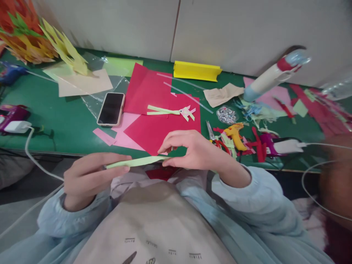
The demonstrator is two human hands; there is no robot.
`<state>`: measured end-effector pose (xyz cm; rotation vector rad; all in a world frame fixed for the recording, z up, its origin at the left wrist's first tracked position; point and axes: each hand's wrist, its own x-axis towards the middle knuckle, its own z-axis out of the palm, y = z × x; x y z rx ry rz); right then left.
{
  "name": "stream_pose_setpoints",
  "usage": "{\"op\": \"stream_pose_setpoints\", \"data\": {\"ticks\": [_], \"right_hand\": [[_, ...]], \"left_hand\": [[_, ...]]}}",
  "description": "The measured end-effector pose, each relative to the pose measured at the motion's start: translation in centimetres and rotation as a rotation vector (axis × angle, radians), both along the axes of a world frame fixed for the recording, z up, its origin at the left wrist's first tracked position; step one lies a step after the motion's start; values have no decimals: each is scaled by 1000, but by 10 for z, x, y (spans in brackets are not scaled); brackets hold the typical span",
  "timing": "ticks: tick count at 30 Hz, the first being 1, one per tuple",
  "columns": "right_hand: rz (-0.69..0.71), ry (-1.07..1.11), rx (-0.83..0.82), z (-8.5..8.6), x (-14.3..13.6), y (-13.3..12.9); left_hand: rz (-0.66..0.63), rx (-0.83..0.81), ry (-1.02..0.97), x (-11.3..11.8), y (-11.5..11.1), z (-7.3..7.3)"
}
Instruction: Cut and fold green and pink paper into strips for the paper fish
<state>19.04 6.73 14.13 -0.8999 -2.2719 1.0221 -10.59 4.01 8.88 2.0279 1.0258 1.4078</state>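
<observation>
A light green paper strip stretches between my two hands, just in front of the table's near edge. My left hand pinches its left end between fingers and thumb. At the other end, my right hand grips the strip between thumb and bent fingers. Beyond them lie red paper sheets. On these rests a small fish-like figure of folded pink and green paper with long green strips trailing left. Pink paper shows beneath the red sheets.
A phone lies left of the red paper. To the right are scissors, a yellow glue gun, a bag of small beads and a tilted bottle. A white cable hangs at left. Folded yellow paper stands behind.
</observation>
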Motion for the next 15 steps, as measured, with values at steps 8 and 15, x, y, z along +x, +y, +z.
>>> {"op": "stream_pose_setpoints", "data": {"ticks": [8, 15], "right_hand": [[-329, -247, 523, -21, -11, -8], [-352, -439, 798, -28, -23, -16]], "left_hand": [[314, 305, 193, 26, 12, -9], [65, -365, -8, 77, -4, -18]]}}
